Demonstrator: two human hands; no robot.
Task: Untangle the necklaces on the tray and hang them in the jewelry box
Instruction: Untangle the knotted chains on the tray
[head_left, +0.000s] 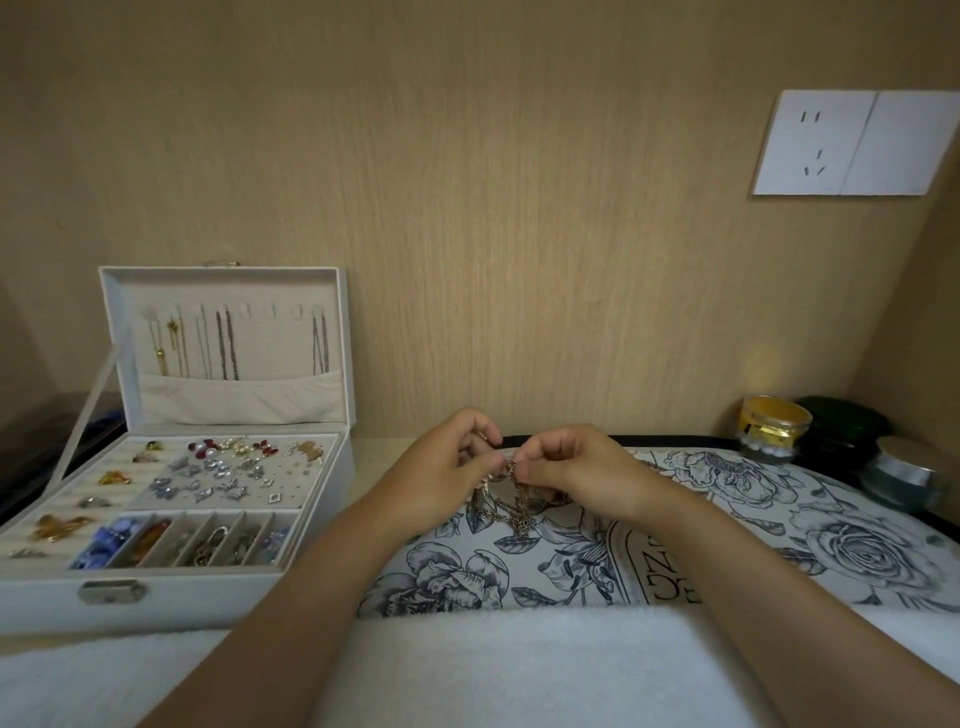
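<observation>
A tangle of gold-toned necklaces (511, 506) hangs between my hands above the floral-printed tray (727, 530). My left hand (447, 467) pinches part of the chain at the upper left of the tangle. My right hand (576, 473) pinches the chain close beside it, fingers curled. The chains' lower loops lie on the tray. The white jewelry box (171, 597) stands open at the left. Several necklaces (228, 345) hang from hooks in its raised lid. Some hooks between them show bare.
The box's lower trays hold earrings, brooches and beads (223, 467). A gold-lidded jar (774, 426), a dark green jar (841, 431) and a silver-lidded jar (904, 473) stand at the back right. A white towel (493, 670) lies in front. A wall socket (852, 143) sits on the wood panel.
</observation>
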